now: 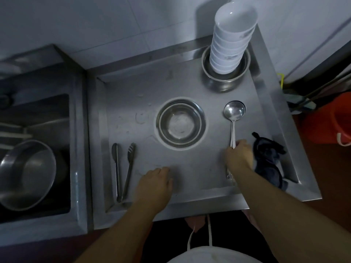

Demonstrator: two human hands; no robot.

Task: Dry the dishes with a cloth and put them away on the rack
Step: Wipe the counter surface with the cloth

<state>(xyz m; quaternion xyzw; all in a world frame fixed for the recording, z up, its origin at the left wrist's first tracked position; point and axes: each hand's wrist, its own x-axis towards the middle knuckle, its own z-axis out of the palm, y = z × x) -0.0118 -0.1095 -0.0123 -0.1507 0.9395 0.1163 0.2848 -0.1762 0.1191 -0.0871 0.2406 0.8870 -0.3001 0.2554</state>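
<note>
Both forearms reach over the steel draining tray (269, 103). At 7 o'clock the left hand (154, 184) lies flat, fingers relaxed, on the bare metal. At 4 o'clock the right hand (239, 155) pinches the ladle (234, 114) handles. Just right of it lies a dark cloth (269, 160). Steel bowls (180, 123) sit nested at centre, tongs (123, 169) at 8 o'clock, stacked white bowls (232, 37) at 1 o'clock.

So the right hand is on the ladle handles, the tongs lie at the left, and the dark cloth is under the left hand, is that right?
Not quite. In the head view the dark cloth lies beside the right hand, near the counter's right edge; the left hand rests on bare steel. The ladle handles and tongs are as you said.
</note>
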